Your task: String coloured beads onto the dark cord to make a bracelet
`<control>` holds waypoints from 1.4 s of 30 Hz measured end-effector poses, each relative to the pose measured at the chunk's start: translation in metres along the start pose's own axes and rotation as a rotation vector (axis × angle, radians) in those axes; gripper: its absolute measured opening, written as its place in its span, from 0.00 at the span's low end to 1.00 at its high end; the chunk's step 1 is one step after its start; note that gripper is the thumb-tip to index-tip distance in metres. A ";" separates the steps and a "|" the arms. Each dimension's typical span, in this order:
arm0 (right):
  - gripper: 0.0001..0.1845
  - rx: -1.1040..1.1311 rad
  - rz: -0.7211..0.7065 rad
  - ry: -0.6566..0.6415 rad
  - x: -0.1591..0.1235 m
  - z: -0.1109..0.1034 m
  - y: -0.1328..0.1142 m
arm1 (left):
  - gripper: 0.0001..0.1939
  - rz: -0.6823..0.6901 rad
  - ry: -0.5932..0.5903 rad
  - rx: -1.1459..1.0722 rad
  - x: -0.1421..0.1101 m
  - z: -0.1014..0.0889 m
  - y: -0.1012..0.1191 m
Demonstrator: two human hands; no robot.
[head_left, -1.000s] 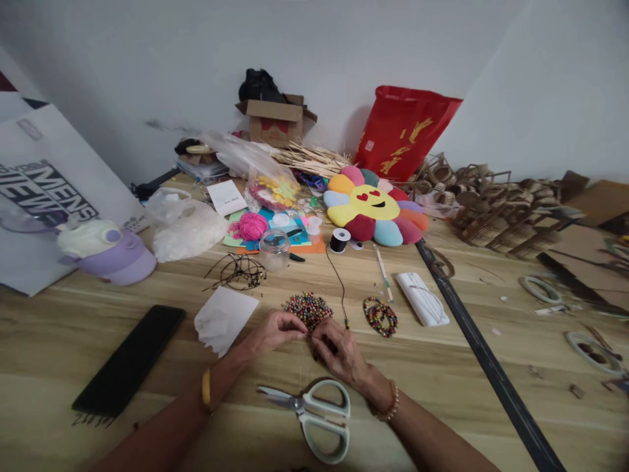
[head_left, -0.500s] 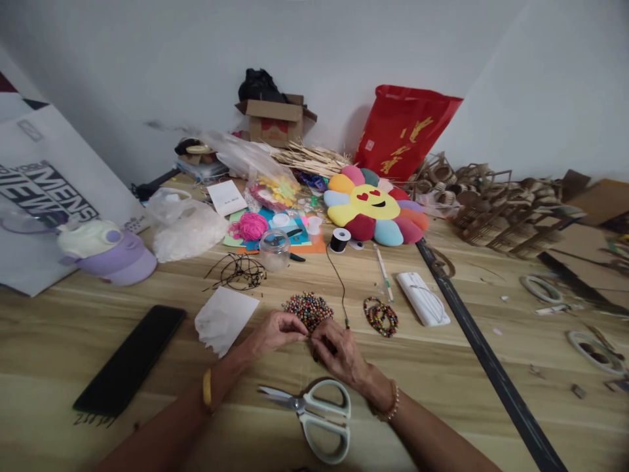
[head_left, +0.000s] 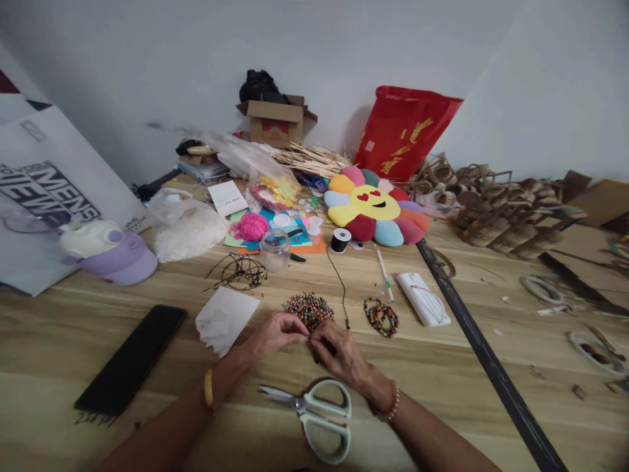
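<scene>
Head view: both hands working at the near edge of a bead heap

Wooden worktop [head_left: 417, 373], fully laden along its back edge. Flower-shaped cushion [head_left: 376, 202] noted at upper right of centre.

Scissors [head_left: 301, 405] lie at lower centre, out of either hand, blades pointing left. The left hand [head_left: 279, 330] is at centre, fingers closed to a pinch. The right hand [head_left: 340, 353] is just beside it, fingers curled inward, tips nearly meeting those of the left. Whether a bead or a strand is held between them cannot be told.

Torn white paper [head_left: 227, 318] lies left of the left hand. The bead heap [head_left: 308, 309], multicoloured, sits at centre, directly beyond the fingertips. Beaded loops [head_left: 377, 318] lie to its right. A black spool [head_left: 339, 241] stands above the heap; its cord [head_left: 343, 295] runs down towards the right hand, with small beads [head_left: 347, 324] at the near end.

Change on record: negligible; hands and heap keep practically the same positions. Judgement: fine fingertip handling, no measurable advance.
</scene>
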State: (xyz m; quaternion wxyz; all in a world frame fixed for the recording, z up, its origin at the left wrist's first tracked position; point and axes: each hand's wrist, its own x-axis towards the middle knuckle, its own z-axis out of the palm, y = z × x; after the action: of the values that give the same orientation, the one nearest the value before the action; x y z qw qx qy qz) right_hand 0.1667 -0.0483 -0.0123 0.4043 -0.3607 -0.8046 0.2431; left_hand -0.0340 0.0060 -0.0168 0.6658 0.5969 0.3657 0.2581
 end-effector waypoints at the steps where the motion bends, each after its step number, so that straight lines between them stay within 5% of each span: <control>1: 0.09 0.007 0.003 -0.009 0.000 0.000 0.000 | 0.10 0.004 -0.005 -0.003 0.000 0.000 -0.001; 31: 0.03 0.016 -0.003 -0.070 -0.004 0.002 0.002 | 0.09 0.061 -0.069 0.093 0.000 0.003 -0.002; 42: 0.08 -0.013 -0.089 -0.136 -0.003 -0.004 -0.006 | 0.13 0.065 0.030 0.097 -0.005 0.000 0.014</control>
State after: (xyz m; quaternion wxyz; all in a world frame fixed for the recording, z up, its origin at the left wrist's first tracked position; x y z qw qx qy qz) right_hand 0.1688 -0.0543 -0.0071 0.3570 -0.3100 -0.8468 0.2436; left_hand -0.0358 0.0049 -0.0017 0.6218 0.6361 0.3683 0.2703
